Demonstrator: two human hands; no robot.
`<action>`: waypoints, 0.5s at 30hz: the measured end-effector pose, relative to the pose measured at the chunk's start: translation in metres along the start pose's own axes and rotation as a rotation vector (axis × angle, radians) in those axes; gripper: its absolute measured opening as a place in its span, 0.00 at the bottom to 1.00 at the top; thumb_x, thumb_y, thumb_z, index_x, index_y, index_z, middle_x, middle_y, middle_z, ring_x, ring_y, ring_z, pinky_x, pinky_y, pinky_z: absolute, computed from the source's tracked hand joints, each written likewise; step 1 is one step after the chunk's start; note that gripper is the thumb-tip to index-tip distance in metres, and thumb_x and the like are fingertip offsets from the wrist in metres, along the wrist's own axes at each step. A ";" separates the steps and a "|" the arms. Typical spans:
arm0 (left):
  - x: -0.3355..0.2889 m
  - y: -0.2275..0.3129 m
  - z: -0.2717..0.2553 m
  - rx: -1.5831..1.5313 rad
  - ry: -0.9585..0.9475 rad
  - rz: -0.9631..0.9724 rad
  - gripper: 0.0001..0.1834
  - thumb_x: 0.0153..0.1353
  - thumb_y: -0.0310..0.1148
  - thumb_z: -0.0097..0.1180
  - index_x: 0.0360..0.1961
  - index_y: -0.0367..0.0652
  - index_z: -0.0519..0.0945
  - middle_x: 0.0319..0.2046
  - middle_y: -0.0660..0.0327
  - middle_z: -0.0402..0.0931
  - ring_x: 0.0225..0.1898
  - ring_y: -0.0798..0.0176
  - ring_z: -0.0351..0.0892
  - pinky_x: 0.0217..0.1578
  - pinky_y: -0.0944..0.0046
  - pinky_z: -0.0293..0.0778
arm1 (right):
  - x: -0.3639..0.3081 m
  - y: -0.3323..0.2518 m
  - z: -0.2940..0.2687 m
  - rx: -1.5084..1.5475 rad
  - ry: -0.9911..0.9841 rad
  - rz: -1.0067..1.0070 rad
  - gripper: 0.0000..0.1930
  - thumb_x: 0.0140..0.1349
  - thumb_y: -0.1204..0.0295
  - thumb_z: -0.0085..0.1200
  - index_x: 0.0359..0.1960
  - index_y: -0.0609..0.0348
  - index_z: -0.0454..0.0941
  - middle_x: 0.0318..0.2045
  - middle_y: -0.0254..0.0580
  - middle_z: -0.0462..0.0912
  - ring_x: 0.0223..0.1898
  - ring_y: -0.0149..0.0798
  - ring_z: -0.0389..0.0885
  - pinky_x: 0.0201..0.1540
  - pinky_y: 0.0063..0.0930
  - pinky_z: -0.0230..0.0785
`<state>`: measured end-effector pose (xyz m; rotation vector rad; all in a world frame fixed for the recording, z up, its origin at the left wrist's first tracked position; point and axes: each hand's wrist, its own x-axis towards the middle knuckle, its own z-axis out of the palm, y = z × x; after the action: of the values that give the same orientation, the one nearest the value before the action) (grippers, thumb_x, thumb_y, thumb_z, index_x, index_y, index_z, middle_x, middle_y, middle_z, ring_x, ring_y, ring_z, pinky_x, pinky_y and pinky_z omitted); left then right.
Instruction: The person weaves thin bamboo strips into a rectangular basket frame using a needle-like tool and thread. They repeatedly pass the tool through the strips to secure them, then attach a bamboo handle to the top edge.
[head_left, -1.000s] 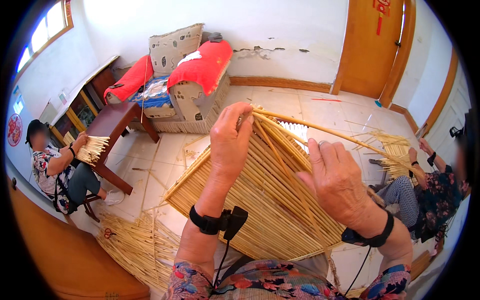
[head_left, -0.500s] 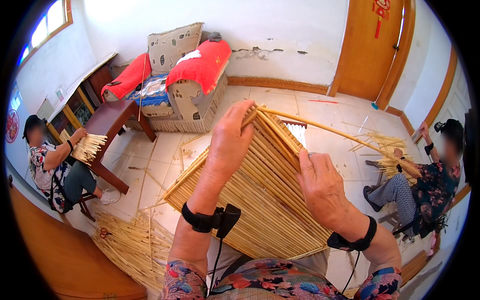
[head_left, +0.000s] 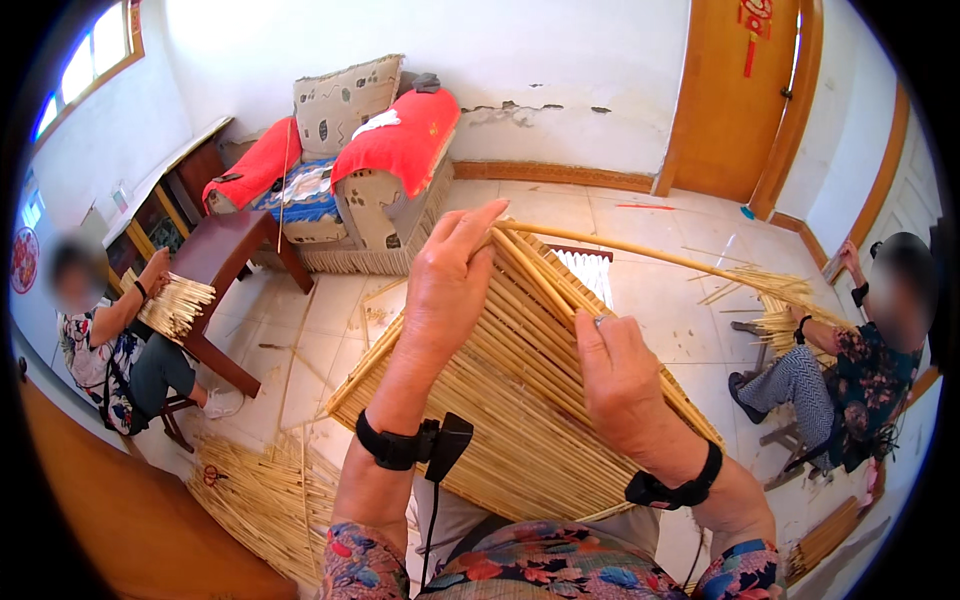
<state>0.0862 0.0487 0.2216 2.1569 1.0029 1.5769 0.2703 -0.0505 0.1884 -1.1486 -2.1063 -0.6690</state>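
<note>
A stiff mat (head_left: 500, 440) of straw-coloured stalks laid side by side stands tilted before me, one corner up and away from me. My left hand (head_left: 450, 285) is closed around its far corner, fingers on the rim. From that corner a long loose stalk (head_left: 640, 252) sticks out to the right. My right hand (head_left: 622, 385) pinches a stalk lying over the mat, inside its right edge; a ring shows on one finger. The fingertips partly hide what each hand grips. Black bands circle both wrists.
Loose stalks (head_left: 270, 500) cover the floor at lower left, with scissors (head_left: 212, 475) on them. One person (head_left: 100, 350) sits at left by a brown table (head_left: 225, 250), another (head_left: 850, 370) at right; both handle stalk bundles. An armchair (head_left: 380, 215) stands behind.
My right hand has moved left and slightly down, in from the mat's right edge, which now shows beside it. The left hand and held corner have shifted slightly left.
</note>
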 end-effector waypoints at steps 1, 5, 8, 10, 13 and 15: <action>0.001 -0.001 0.000 0.026 -0.023 0.020 0.22 0.55 0.16 0.50 0.52 0.39 0.76 0.43 0.53 0.74 0.42 0.53 0.77 0.45 0.62 0.73 | 0.000 -0.002 0.003 -0.017 0.016 -0.002 0.23 0.48 0.81 0.50 0.48 0.79 0.71 0.31 0.49 0.69 0.32 0.45 0.71 0.34 0.33 0.70; 0.007 0.002 -0.002 0.122 -0.133 0.003 0.21 0.53 0.17 0.50 0.51 0.40 0.76 0.42 0.56 0.71 0.41 0.60 0.76 0.44 0.67 0.72 | -0.002 -0.005 0.009 -0.041 0.018 0.038 0.22 0.48 0.81 0.50 0.48 0.80 0.72 0.30 0.48 0.69 0.31 0.44 0.70 0.33 0.32 0.69; 0.011 0.001 -0.007 0.101 -0.177 -0.017 0.21 0.51 0.19 0.51 0.49 0.40 0.77 0.42 0.57 0.70 0.41 0.61 0.75 0.44 0.67 0.72 | -0.001 -0.006 0.013 -0.035 0.036 0.033 0.22 0.49 0.81 0.49 0.48 0.80 0.72 0.30 0.47 0.69 0.31 0.43 0.70 0.33 0.31 0.69; 0.011 0.000 -0.007 0.082 -0.173 -0.017 0.21 0.50 0.20 0.53 0.48 0.40 0.78 0.42 0.56 0.70 0.41 0.58 0.75 0.44 0.65 0.73 | 0.002 -0.003 0.015 -0.007 0.058 0.006 0.22 0.49 0.80 0.49 0.48 0.79 0.72 0.30 0.47 0.69 0.31 0.42 0.70 0.33 0.31 0.69; 0.011 -0.002 -0.005 0.101 -0.148 0.000 0.20 0.49 0.23 0.58 0.47 0.42 0.79 0.44 0.53 0.70 0.42 0.52 0.76 0.44 0.61 0.74 | 0.001 -0.002 0.024 -0.047 0.033 0.017 0.22 0.50 0.80 0.49 0.48 0.78 0.72 0.30 0.46 0.69 0.31 0.42 0.70 0.33 0.31 0.69; 0.012 -0.003 -0.001 0.115 -0.136 0.045 0.20 0.50 0.25 0.60 0.47 0.43 0.79 0.45 0.52 0.70 0.43 0.53 0.76 0.45 0.61 0.74 | 0.000 0.001 0.029 -0.066 0.040 0.031 0.21 0.50 0.79 0.48 0.48 0.78 0.73 0.29 0.46 0.70 0.31 0.42 0.70 0.33 0.30 0.69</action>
<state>0.0864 0.0584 0.2285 2.3442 1.0312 1.4012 0.2631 -0.0304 0.1690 -1.1908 -2.0425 -0.7460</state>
